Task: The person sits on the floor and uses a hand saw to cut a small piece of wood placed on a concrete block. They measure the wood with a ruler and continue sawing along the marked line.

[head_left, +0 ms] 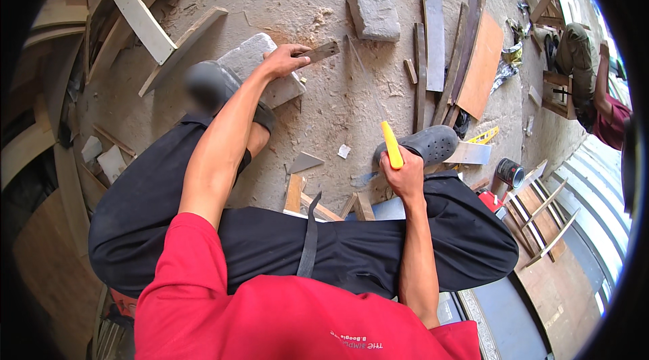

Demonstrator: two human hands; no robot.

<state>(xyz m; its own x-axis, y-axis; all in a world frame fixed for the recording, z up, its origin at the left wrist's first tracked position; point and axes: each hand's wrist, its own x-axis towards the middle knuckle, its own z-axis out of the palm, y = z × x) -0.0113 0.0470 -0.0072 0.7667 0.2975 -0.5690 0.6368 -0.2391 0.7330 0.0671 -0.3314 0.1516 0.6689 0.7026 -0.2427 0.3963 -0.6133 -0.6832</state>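
Observation:
My left hand (285, 61) grips a short, weathered strip of wood (321, 53), its far end pointing right. Beneath that hand lies a pale concrete block (284, 91), beside my left shoe. My right hand (403, 172) is closed around the yellow handle (389, 140) of what looks like a handsaw. Its thin blade (362, 66) shows as a faint line, nearly edge-on, slanting away up and left, apart from the wood. The dark shoe (433, 145) on my right foot is just beyond this hand.
Another concrete block (376, 8) stands ahead. Boards (481, 66) lie to the right, and scrap wood (138, 15) is heaped at left. Offcuts (304, 162) lie near my legs. A can (510, 172) sits at right; another person (595, 83) is at the far right.

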